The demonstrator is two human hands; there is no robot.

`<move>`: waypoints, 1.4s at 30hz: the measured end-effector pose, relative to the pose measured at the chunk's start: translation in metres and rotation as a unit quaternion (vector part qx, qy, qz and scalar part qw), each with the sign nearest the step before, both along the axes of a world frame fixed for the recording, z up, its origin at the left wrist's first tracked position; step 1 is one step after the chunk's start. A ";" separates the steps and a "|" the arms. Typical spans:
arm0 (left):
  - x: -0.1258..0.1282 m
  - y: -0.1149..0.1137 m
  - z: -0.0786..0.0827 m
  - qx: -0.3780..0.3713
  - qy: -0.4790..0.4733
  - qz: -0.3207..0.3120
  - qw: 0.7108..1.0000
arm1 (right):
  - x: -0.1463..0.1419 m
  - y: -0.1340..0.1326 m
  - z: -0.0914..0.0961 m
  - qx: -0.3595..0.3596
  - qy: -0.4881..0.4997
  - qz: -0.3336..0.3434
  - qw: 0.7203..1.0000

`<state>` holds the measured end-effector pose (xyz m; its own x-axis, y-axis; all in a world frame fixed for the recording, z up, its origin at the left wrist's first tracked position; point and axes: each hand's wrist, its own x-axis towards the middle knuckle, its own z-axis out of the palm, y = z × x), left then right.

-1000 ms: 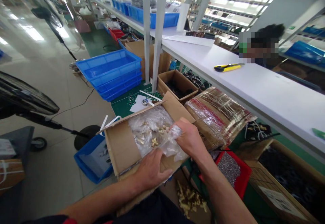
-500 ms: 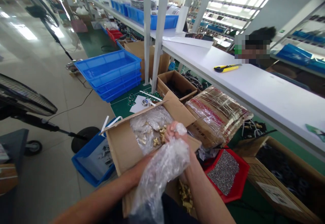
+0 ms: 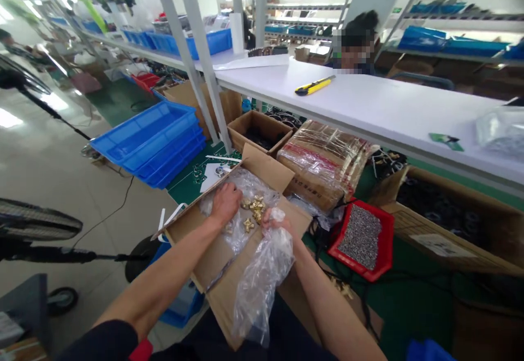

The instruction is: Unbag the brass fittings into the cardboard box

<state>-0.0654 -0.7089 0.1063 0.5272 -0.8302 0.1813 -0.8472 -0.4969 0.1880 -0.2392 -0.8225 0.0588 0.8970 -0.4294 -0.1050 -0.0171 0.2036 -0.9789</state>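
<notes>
My right hand (image 3: 277, 222) is closed round the gathered end of a clear plastic bag (image 3: 264, 279), which hangs down over the near flap of an open cardboard box (image 3: 204, 265). Inside the box, several brass-coloured metal fittings (image 3: 257, 208) lie on crumpled clear plastic (image 3: 236, 239), just left of my right hand. My left hand (image 3: 226, 203) is down in the box on the plastic at the left side, its fingers curled. What those fingers hold, if anything, is hidden.
Stacked blue crates (image 3: 155, 148) stand at the left, near a floor fan (image 3: 36, 219). To the right are a plastic-wrapped carton (image 3: 315, 164) and a red bin (image 3: 385, 246) of small metal parts. A yellow cutter (image 3: 315, 86) lies on the white bench (image 3: 388, 107); a person (image 3: 356, 44) is behind it.
My left hand has come out from behind the hanging bag and moved to the left side of the box. My right hand still grips the bag. The view has turned right.
</notes>
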 end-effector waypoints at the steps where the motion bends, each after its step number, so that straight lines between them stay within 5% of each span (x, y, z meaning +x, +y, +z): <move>1: 0.000 0.000 0.007 -0.032 0.010 0.006 0.999 | 0.001 0.001 0.001 0.019 -0.006 0.003 1.000; 5: -0.007 0.002 0.040 -0.251 0.155 0.108 0.949 | 0.011 0.007 0.008 0.085 0.002 -0.039 0.996; 8: -0.018 -0.005 0.052 -0.445 0.354 0.159 0.807 | 0.020 0.015 0.017 0.098 -0.002 -0.117 0.988; 11: -0.032 -0.010 0.043 -0.518 0.536 0.146 0.651 | 0.022 0.021 0.026 0.085 -0.051 -0.118 0.988; 13: -0.040 -0.009 0.029 -0.522 0.584 0.148 0.604 | 0.021 0.021 0.029 0.101 -0.050 -0.112 0.987; 16: -0.047 0.000 0.008 -0.527 0.607 0.165 0.572 | 0.020 0.018 0.027 0.136 -0.027 -0.126 0.982; 20: -0.047 0.015 -0.012 -0.485 0.619 0.151 0.599 | 0.027 0.014 0.019 0.120 0.004 -0.151 0.981; 26: -0.041 0.033 -0.029 -0.327 0.518 0.116 0.782 | 0.031 0.012 0.027 -0.072 0.070 -0.227 0.969; 32: -0.026 0.045 -0.025 -0.304 0.365 0.102 0.874 | 0.027 0.023 0.062 -0.302 -0.022 -0.312 0.901; 37: 0.001 0.033 -0.013 -0.187 0.123 0.033 0.974 | 0.031 0.032 0.091 -0.357 -0.068 -0.241 0.900; 42: 0.024 0.008 -0.010 -0.038 0.001 0.017 0.999 | 0.034 0.034 0.112 -0.337 -0.090 -0.213 0.913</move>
